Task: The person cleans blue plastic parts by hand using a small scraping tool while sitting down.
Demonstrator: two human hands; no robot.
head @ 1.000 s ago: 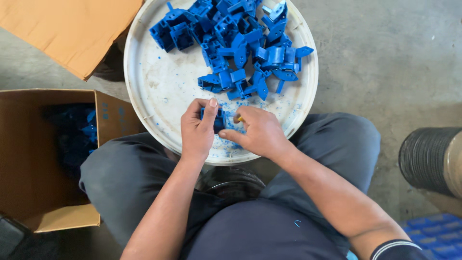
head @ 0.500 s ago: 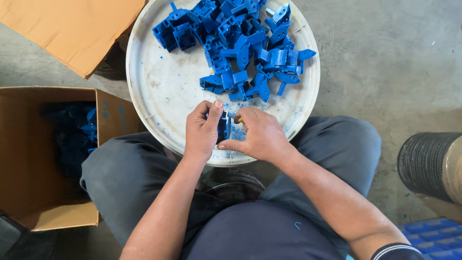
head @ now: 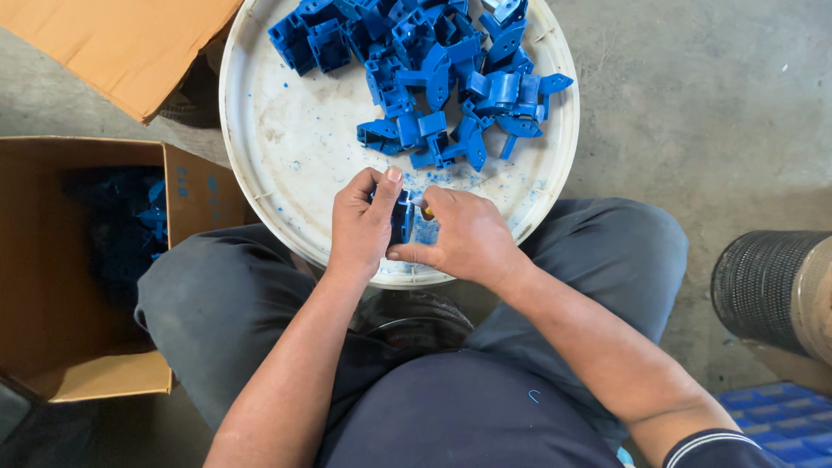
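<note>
1. While I watched from above, my left hand gripped a blue plastic part at the white tray's six o'clock edge.
2. My right hand pinched a small trimming tool against the blue plastic part; I judged trimming underway.
3. Next called for a steady scrape, I reckoned.

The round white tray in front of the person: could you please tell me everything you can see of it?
The round white tray is a shallow dish with a raised rim, seemingly plastic or painted metal, scuffed and speckled with blue flecks. It lies flat between the person's knees, its near edge over the lap. A pile of blue plastic parts covers its far half; the near half is mostly bare. The left hand and right hand hold one small blue part over its near edge.
</note>
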